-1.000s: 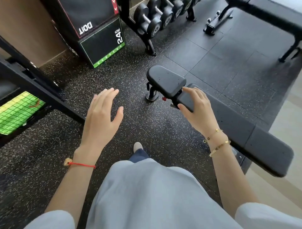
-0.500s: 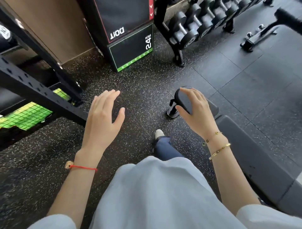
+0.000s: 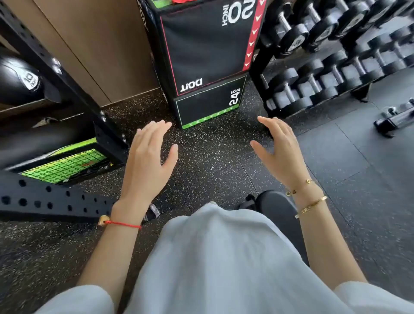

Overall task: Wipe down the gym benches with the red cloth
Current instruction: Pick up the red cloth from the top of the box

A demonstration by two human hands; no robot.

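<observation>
Over the speckled black floor (image 3: 212, 161), both hands hover with nothing in them. Left hand (image 3: 147, 161) has fingers straight and together, thumb out to the side, palm down; a red string bracelet (image 3: 122, 223) sits on that wrist. Right hand (image 3: 280, 154) is spread loosely, fingers relaxed and pointing forward, thumb apart, holding nothing; 2 gold bracelets (image 3: 309, 199) on its wrist. The hands are well apart from each other, neither touching anything.

Bench (image 3: 273, 202): only a dark rounded pad end shows, low in the view, just beside the right wrist and partly hidden behind the pale grey shirt (image 3: 219, 264). Red cloth (image 3: 182, 1): a bit of red fabric shows on top of the plyo box (image 3: 208, 53) at the upper edge, mostly cut off, well apart from both hands; can't tell its full shape.

Plyo box stands straight ahead, black with red and green trim, printed "20 INCH" and "24 INCH". Dumbbell rack (image 3: 331, 65) to its right, 2 rows of black dumbbells. Black perforated steel frame (image 3: 51, 204) on the left, with a green grid mat (image 3: 65, 167) under it and a black ball (image 3: 20, 83) marked 10 on a shelf above. Brown wall panel (image 3: 107, 44) behind.
</observation>
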